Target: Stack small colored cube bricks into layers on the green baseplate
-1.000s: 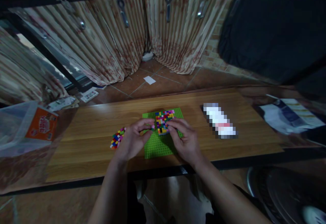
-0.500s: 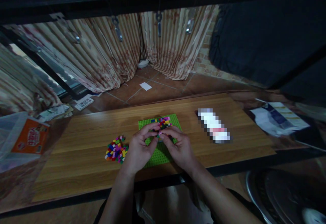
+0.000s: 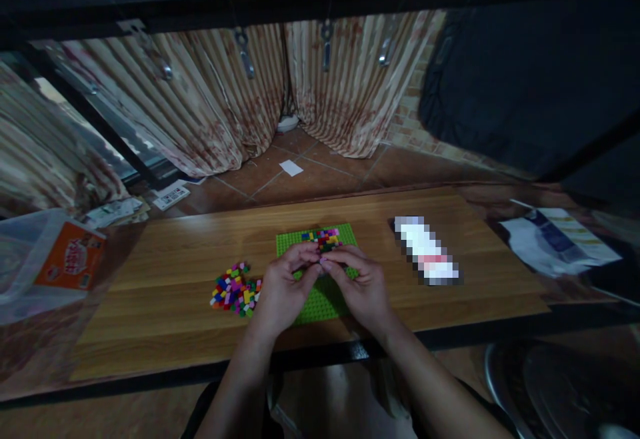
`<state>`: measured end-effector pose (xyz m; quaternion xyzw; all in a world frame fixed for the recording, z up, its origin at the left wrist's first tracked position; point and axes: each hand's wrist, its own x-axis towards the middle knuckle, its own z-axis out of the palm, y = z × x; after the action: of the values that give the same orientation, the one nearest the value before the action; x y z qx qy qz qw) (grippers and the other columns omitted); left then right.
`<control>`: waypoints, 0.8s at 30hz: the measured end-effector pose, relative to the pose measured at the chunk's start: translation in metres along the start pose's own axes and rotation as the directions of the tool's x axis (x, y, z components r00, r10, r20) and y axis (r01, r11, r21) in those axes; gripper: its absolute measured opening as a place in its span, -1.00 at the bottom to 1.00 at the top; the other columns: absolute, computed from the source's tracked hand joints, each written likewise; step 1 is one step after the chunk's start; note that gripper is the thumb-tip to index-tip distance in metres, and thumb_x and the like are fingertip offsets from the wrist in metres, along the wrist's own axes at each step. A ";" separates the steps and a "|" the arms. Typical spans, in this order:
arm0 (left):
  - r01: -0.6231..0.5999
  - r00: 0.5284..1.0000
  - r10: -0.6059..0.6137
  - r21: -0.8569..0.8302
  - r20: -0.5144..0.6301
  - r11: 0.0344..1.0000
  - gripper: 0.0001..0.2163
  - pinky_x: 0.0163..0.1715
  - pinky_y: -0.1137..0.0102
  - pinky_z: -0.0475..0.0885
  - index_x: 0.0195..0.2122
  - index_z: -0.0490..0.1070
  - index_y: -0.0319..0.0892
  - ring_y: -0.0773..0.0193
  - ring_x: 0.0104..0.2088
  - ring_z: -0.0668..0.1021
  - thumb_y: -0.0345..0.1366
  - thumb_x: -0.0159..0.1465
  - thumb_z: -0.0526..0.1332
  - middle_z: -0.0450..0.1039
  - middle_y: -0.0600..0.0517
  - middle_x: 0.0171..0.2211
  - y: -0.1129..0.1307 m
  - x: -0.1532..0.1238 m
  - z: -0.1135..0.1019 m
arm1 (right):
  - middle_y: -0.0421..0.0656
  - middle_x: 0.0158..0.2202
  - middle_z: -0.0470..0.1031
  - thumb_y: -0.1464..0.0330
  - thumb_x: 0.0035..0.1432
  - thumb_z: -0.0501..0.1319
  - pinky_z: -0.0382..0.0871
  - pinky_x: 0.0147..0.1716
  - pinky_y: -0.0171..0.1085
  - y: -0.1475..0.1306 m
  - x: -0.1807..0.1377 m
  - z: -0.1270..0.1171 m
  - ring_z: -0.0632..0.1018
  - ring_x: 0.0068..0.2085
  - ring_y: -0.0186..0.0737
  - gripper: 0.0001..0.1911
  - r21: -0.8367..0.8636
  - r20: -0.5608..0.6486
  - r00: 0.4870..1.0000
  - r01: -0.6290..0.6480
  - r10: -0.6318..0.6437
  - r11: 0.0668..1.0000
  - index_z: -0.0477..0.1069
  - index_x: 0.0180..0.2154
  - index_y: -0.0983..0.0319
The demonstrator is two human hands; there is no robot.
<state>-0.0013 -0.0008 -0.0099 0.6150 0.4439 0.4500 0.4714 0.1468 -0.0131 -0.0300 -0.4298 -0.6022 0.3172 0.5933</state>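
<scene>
As we look down over our own forearms, our left hand (image 3: 285, 286) and our right hand (image 3: 363, 286) meet above a green studded baseplate (image 3: 325, 306) on a wood-grain tabletop (image 3: 170, 252). The thumb and fingertips of both hands are closed together in a pinch at a tiny pink toy brick (image 3: 324, 261); our fingers hide most of it, so we cannot tell its full shape. Just beyond our fingertips, on the far part of the baseplate, sits a block of small multicoloured bricks (image 3: 327, 236), its near side covered by our hands. Beside our left hand, on the bare wood, lies a loose heap of bricks (image 3: 235, 292) in red, yellow, blue, white, pink and green. To the right, well apart from our right hand, rests an oblong object (image 3: 427, 250), pixelated beyond recognition. Past the table's left end we see a clear plastic tub (image 3: 27, 269) with an orange label (image 3: 71, 257). Behind the table, striped curtains (image 3: 200, 99) hang down to a brown tiled floor (image 3: 325, 171), where a white sheet of paper (image 3: 291, 168) lies.
</scene>
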 end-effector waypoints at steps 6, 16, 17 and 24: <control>0.064 0.992 -0.069 -0.045 -0.107 0.997 -0.83 -0.20 0.40 0.49 -0.20 0.44 -0.18 0.32 -0.32 0.59 -0.39 0.16 0.28 0.54 0.06 -0.36 0.001 0.000 0.008 | -0.17 -0.29 0.57 0.39 0.22 0.26 0.48 -0.21 -0.21 -0.001 0.000 -0.004 0.57 -0.22 -0.22 -0.87 -0.139 -0.025 0.997 0.072 -0.076 0.988 0.59 -0.24 0.09; 0.188 0.982 -0.187 0.193 -0.022 0.963 -0.77 -0.32 0.38 0.42 -0.14 0.53 -0.17 0.28 -0.35 0.56 -0.38 0.19 0.19 0.58 0.02 -0.31 -0.004 0.000 -0.017 | -0.13 -0.22 0.54 0.33 0.24 0.23 0.45 -0.12 -0.13 0.008 0.012 -0.023 0.55 -0.15 -0.15 -0.85 -0.339 -0.099 0.994 0.004 -0.039 0.941 0.59 -0.22 0.12; 0.175 0.984 -0.179 0.206 0.001 0.963 -0.77 -0.31 0.38 0.42 -0.14 0.54 -0.16 0.27 -0.34 0.56 -0.37 0.20 0.18 0.58 0.03 -0.32 -0.004 0.000 -0.018 | -0.12 -0.20 0.53 0.32 0.25 0.22 0.44 -0.10 -0.11 0.008 0.011 -0.021 0.54 -0.13 -0.14 -0.84 -0.357 -0.060 0.997 0.022 -0.047 0.934 0.59 -0.21 0.11; 0.154 0.982 -0.175 0.226 0.074 0.962 -0.77 -0.22 0.31 0.43 -0.14 0.56 -0.12 0.22 -0.27 0.59 -0.34 0.20 0.20 0.61 0.00 -0.24 -0.003 -0.002 -0.019 | -0.09 -0.09 0.46 0.34 0.21 0.24 0.38 -0.04 -0.02 0.011 0.005 -0.008 0.46 -0.03 -0.06 -0.85 -0.462 0.057 0.997 0.078 -0.058 0.883 0.60 -0.23 0.07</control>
<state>-0.0201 0.0012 -0.0098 0.6445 0.5180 0.3281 0.4566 0.1566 -0.0045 -0.0367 -0.5310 -0.6876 0.1519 0.4714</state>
